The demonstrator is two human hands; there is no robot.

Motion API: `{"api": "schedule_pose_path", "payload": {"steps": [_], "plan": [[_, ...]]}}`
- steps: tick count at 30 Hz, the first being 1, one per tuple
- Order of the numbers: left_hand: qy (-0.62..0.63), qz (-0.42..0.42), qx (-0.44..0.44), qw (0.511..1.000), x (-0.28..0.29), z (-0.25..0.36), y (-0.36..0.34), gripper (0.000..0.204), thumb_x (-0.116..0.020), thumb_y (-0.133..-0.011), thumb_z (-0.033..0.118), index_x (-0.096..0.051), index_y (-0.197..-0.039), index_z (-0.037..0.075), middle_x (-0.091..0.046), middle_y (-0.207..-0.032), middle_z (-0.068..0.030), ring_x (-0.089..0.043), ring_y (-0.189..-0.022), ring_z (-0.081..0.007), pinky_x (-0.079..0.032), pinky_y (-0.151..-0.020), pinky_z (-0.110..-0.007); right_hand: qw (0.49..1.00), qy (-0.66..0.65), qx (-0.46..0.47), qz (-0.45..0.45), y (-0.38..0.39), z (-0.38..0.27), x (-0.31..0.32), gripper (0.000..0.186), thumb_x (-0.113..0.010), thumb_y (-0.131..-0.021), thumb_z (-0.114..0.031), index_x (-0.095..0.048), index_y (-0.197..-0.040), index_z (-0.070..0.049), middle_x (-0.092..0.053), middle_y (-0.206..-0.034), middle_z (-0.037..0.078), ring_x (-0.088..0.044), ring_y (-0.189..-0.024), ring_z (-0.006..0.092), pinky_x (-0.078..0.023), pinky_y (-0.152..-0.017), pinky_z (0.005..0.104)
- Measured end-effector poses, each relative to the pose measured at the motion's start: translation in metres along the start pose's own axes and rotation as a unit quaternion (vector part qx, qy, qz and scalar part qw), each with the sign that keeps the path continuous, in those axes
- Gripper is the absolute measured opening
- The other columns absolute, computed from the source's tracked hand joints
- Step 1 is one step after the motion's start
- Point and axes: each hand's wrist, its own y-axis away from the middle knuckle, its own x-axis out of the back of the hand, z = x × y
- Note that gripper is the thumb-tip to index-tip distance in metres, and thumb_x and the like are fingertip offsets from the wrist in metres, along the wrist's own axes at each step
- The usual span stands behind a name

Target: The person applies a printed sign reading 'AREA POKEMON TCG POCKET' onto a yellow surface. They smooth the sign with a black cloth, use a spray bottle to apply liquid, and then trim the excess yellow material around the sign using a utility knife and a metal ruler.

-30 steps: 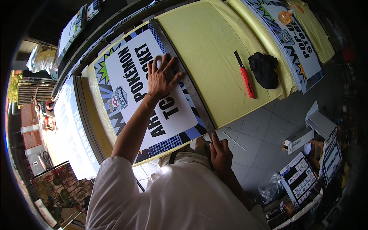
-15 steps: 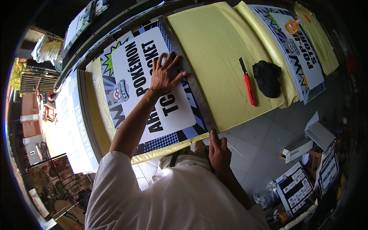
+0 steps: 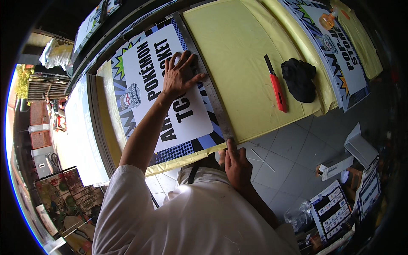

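A printed sign board [image 3: 146, 123] with a white panel, black lettering and a blue patterned border lies on the yellow-covered table. Along its right edge runs a long steel ruler [image 3: 211, 91]. Fingers spread, my left hand [image 3: 178, 78] presses flat on the board, its fingertips and thumb reaching the ruler's edge. At the table's near edge my right hand [image 3: 238, 165] is closed at the ruler's near end, index finger laid on top of the metal. To the right of the ruler lies a red utility knife [image 3: 277, 91] with its dark blade extended. Beside it is a bunched black cloth [image 3: 298, 80].
Stacked boards [image 3: 87, 131] stand at the table's left. More printed signs [image 3: 340, 55] lie at the far right, with an orange bottle [image 3: 327, 20] on them. On the tiled floor, right, are an opened white box [image 3: 335, 165] and a leaning printed panel [image 3: 329, 212].
The whole view has shifted and tilted slightly. Both hands keep about the same places on the board and the ruler.
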Motion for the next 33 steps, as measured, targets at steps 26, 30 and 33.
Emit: {"api": "schedule_pose_path", "payload": {"steps": [26, 30, 33], "plan": [[0.041, 0.023, -0.007, 0.999, 0.002, 0.002, 0.001, 0.09, -0.057, -0.088, 0.08, -0.055, -0.149, 0.013, -0.048, -0.158, -0.0151, -0.033, -0.149, -0.0447, -0.019, -0.121, -0.066, 1.0, 0.013, 0.011, -0.007, -0.001, -0.005, 0.002, 0.052, -0.067, -0.102, -0.018, -0.052, -0.152, -0.013, -0.056, -0.09, 0.016, -0.065, -0.062, 0.0316, -0.055, -0.053, 0.0411], [0.031, 0.01, -0.007, 0.999, 0.001, -0.001, 0.0, 0.09, -0.057, -0.088, 0.08, -0.055, -0.15, 0.013, -0.047, -0.159, -0.0147, -0.032, -0.15, -0.0445, -0.019, -0.121, -0.067, 1.0, 0.006, 0.012, -0.003, -0.002, -0.006, 0.004, 0.053, -0.067, -0.102, -0.017, -0.052, -0.152, -0.014, -0.056, -0.09, 0.016, -0.065, -0.061, 0.0314, -0.056, -0.053, 0.041], [0.023, 0.017, -0.007, 1.0, -0.002, -0.003, 0.002, 0.091, -0.058, -0.088, 0.079, -0.053, -0.151, 0.013, -0.046, -0.16, -0.0143, -0.032, -0.15, -0.0443, -0.019, -0.121, -0.068, 1.0, 0.006, 0.009, -0.012, -0.002, -0.005, 0.005, 0.054, -0.068, -0.101, -0.017, -0.051, -0.152, -0.013, -0.056, -0.091, 0.016, -0.065, -0.062, 0.0316, -0.056, -0.054, 0.0413]]}}
